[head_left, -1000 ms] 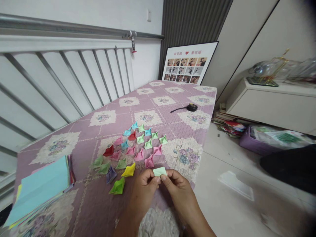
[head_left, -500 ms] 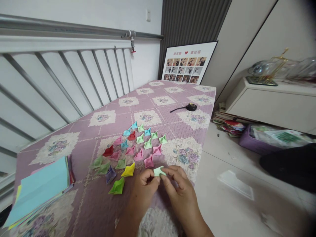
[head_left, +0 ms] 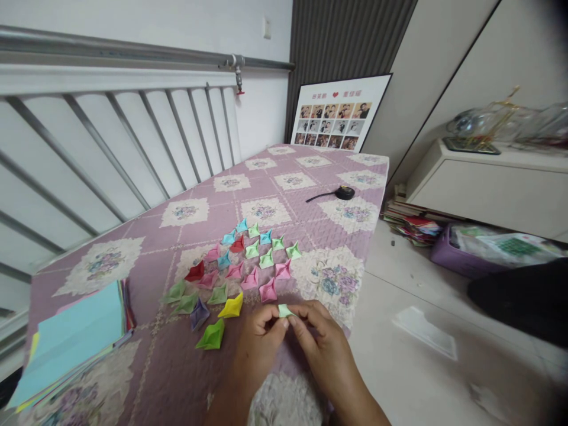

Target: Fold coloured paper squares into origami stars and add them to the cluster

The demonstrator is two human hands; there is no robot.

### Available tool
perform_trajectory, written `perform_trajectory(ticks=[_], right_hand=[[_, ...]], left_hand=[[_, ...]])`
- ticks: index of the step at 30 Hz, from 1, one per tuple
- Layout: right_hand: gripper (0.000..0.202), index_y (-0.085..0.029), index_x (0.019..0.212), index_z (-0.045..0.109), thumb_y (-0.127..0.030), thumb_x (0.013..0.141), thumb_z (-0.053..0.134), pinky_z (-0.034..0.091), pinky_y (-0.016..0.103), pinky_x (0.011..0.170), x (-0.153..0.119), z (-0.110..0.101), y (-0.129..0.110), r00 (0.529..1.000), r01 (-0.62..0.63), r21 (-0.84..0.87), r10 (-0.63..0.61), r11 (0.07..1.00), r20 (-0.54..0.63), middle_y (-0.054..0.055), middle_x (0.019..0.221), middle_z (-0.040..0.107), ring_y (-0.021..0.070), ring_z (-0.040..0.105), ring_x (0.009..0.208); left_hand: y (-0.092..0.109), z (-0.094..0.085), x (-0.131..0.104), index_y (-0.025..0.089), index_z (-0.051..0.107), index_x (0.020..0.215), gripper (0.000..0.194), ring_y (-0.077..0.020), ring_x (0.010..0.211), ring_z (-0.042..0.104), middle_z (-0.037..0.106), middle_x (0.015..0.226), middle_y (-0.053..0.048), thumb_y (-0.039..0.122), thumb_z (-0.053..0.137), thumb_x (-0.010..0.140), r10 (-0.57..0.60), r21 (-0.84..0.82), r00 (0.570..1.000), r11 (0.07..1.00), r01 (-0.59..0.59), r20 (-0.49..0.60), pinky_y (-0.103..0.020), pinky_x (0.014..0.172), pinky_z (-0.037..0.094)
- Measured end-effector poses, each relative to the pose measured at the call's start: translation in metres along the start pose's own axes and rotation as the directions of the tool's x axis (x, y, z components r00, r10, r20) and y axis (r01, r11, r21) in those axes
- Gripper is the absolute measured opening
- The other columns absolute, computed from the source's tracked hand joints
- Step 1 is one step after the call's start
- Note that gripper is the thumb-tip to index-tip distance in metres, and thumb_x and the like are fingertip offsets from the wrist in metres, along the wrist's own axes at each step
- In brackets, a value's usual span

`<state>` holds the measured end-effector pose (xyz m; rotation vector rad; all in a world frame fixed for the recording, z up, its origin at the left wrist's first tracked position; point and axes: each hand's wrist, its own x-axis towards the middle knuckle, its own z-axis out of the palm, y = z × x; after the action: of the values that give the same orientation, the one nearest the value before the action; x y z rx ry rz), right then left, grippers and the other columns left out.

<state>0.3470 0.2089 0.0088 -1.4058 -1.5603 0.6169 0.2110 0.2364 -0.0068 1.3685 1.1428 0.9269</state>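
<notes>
Between my two hands is a small piece of pale green folded paper [head_left: 284,310]. My left hand [head_left: 264,331] pinches its left side with thumb and forefinger. My right hand [head_left: 316,331] grips the right side the same way, and the thumbs nearly meet below it. Fingertips cover much of the paper. Just beyond lie several small folded paper boats in rows, among them a pink boat [head_left: 268,290], a yellow boat [head_left: 231,306], a bright green boat [head_left: 210,335], a purple boat [head_left: 199,315] and a red boat [head_left: 194,271].
A stack of coloured paper [head_left: 80,331], light blue on top, lies at the table's left. Farther back on the flowered tablecloth [head_left: 306,222] is a black tape measure [head_left: 344,193] with a strap. A radiator [head_left: 115,148] runs along the left; a photo board [head_left: 339,115] leans behind.
The pale green paper shows less of its surface now, its visible part smaller and narrower between my fingers. My hands have barely shifted; the boats stay put.
</notes>
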Motion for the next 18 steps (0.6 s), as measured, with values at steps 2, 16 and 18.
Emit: perform_trajectory(ticks=[2,16,18], right_hand=[[0.017,-0.024,0.092,0.067,-0.029,0.091,0.051,0.05,0.03,0.073,0.001,-0.001,-0.001,1.0,-0.009,0.012,0.008,1.0,0.025,0.003,0.084,0.063,0.0179,0.061,0.081],[0.018,-0.023,0.082,0.068,-0.031,0.088,0.054,0.047,0.028,0.068,0.001,-0.004,0.002,0.997,-0.075,0.052,0.074,0.996,0.022,0.002,0.077,0.062,0.0169,0.06,0.075],[0.017,-0.023,0.083,0.068,-0.031,0.088,0.054,0.046,0.028,0.069,0.001,-0.004,0.004,0.997,-0.073,0.017,0.072,0.997,0.02,0.002,0.078,0.062,0.0173,0.059,0.076]], left_hand=[[0.0,0.0,0.0,0.02,0.063,0.071,0.013,-0.0176,0.075,0.055,0.06,0.07,0.001,0.026,0.053,0.077,0.004,0.008,1.0,1.0,-0.004,0.001,-0.026,0.074,0.042],[0.01,0.002,-0.004,0.02,0.062,0.074,0.017,-0.0161,0.07,0.054,0.06,0.07,0.001,0.028,0.049,0.08,-0.013,0.047,0.998,0.999,0.01,0.061,-0.024,0.067,0.04],[0.009,0.002,-0.004,0.021,0.061,0.074,0.018,-0.0156,0.069,0.053,0.059,0.07,0.001,0.027,0.046,0.081,-0.026,0.037,0.997,0.999,0.023,0.078,-0.024,0.066,0.039]])
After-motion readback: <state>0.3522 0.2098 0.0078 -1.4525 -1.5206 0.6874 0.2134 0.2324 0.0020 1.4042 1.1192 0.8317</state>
